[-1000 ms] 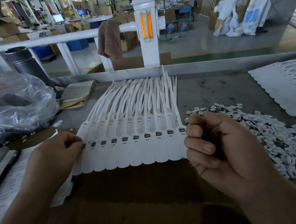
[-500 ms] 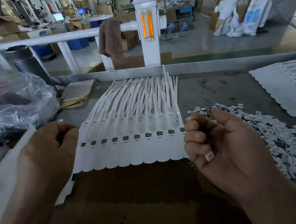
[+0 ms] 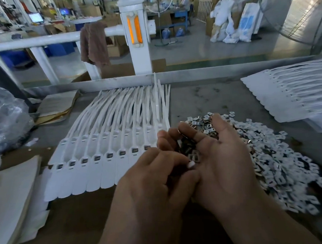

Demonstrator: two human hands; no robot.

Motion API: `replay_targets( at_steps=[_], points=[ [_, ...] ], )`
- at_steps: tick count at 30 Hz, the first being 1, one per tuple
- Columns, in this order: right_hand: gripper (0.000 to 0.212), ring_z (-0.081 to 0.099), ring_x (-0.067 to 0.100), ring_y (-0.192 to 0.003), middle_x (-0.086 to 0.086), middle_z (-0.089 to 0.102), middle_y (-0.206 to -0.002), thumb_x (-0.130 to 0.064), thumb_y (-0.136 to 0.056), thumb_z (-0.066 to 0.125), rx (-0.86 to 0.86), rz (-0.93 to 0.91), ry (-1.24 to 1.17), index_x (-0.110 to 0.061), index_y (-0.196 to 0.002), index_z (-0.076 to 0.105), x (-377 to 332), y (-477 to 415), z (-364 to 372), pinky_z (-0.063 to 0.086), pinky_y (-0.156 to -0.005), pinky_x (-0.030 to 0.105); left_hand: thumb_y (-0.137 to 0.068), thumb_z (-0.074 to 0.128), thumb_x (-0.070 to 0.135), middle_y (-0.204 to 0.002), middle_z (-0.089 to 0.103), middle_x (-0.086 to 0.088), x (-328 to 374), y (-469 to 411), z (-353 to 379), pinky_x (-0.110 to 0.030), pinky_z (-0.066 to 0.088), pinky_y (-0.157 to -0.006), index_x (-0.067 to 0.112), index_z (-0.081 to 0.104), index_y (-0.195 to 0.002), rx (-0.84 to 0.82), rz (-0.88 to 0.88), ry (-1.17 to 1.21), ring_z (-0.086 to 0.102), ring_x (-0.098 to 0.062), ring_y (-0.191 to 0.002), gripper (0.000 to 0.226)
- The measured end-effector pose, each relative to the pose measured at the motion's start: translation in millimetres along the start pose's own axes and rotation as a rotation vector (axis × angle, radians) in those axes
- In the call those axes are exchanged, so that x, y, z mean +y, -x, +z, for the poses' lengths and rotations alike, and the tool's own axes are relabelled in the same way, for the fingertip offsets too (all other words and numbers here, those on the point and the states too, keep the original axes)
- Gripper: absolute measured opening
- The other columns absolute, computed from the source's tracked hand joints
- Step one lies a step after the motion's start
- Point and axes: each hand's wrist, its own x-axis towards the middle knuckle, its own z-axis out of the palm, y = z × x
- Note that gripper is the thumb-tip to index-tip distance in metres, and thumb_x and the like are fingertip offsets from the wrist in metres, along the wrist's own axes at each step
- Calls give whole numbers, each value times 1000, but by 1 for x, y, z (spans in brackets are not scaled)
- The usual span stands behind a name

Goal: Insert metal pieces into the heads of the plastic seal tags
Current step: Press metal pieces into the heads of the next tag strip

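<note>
At the right end of the seal tags our right hand sits cupped, palm up, fingers half curled round a handful of metal pieces. And here is the change: our left hand has come right across. A second ago it was at the far left end of the tags, at the last head; now its curled fingertips dig into that handful. Has it pinched one yet? We cannot tell, because its own knuckles hide the tips.

The right hand has changed too. It was a closed fist beside the tags, and now it has opened into a little tray. We read this as a reload, fetching the next piece to feed.

Further right of the tags, the loose heap of pieces spreads over the table, our right hand covering its near edge. The tags lie flat, side by side, unheld, heads toward us, each with a small dark window. Which ones are filled we cannot say. Next should be the carry back to an open head, with the piece turned the right way first.
</note>
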Motion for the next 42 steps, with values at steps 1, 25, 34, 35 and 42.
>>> replay_targets(
  at_steps=[1,25,34,35,42],
  points=[
    [53,66,37,-92,19,60,-98,-53,-80,62,0,-9,-2,-4,-99,61,-1,1,1,53,-91,52,-75,49,62,-86,57,24,1,-1,2,-7,42,-62,42,66,-90,7,-5,-12,55,7,-78,31],
    [46,71,48,-92,38,65,-111,15,-67,54,-52,-61,58,9,-112,58,4,-12,-4,61,-63,38,-58,72,40,-81,74,-9,-32,1,-39,-24,54,-50,19,70,-75,232,-404,747,73,-23,-72,27],
    [43,72,44,-92,35,68,-105,12,-68,56,-50,-85,51,7,-111,60,-1,-12,-5,62,-61,35,-76,63,27,-82,72,-10,-152,7,-98,-25,57,-51,14,66,-86,335,-618,683,69,-16,-63,17],
    [42,72,43,-92,35,69,-104,11,-68,55,-49,-89,61,7,-110,60,-1,-12,-4,61,-61,34,-78,62,27,-79,72,-9,-166,7,-101,-24,56,-49,11,66,-90,334,-702,682,69,-14,-59,20],
    [35,74,39,-88,32,71,-99,9,-68,56,10,-115,105,7,-102,64,0,-13,-4,61,-59,32,-89,54,-3,-77,72,-7,-211,19,-102,-18,55,-54,20,70,-77,353,-799,659,72,-12,-66,31]
  ],
)
